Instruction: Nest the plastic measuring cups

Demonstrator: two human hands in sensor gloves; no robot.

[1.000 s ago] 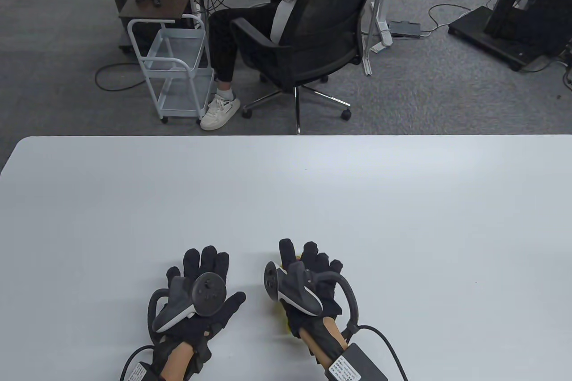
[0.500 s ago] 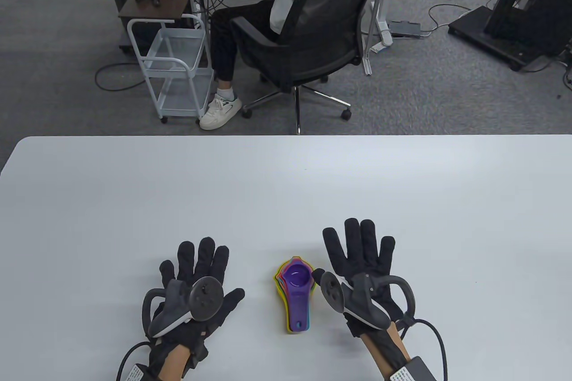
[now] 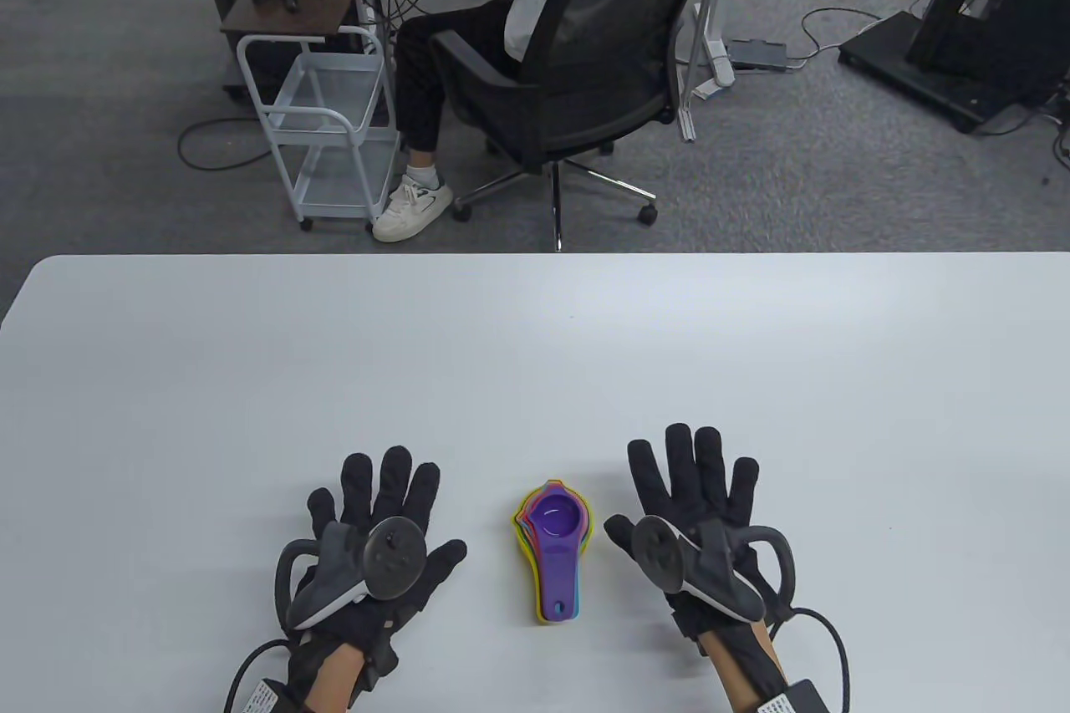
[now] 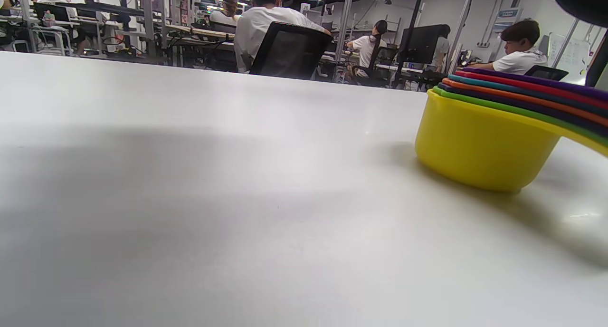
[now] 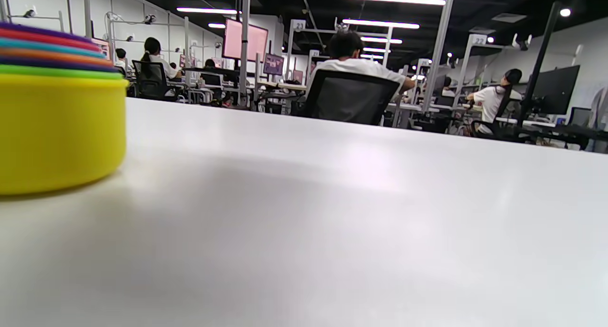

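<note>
My right hand (image 3: pixel 698 521) has just lifted off the nested measuring cups (image 3: pixel 553 554) and lies flat, fingers spread, like my left hand (image 3: pixel 376 542); nesting looks complete.

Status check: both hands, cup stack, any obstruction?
Left hand and right hand open, flat on the table, holding nothing. Measuring cups nested between them, purple on top. Nothing in the way.

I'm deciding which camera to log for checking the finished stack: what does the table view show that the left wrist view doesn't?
Only the table view shows both hands, left hand and right hand, spread flat beside the cups, plus the purple cup innermost. Only the left wrist view shows the yellow cup's side wall and the layered rims edge-on. Both show the nested stack on the white table.
</note>
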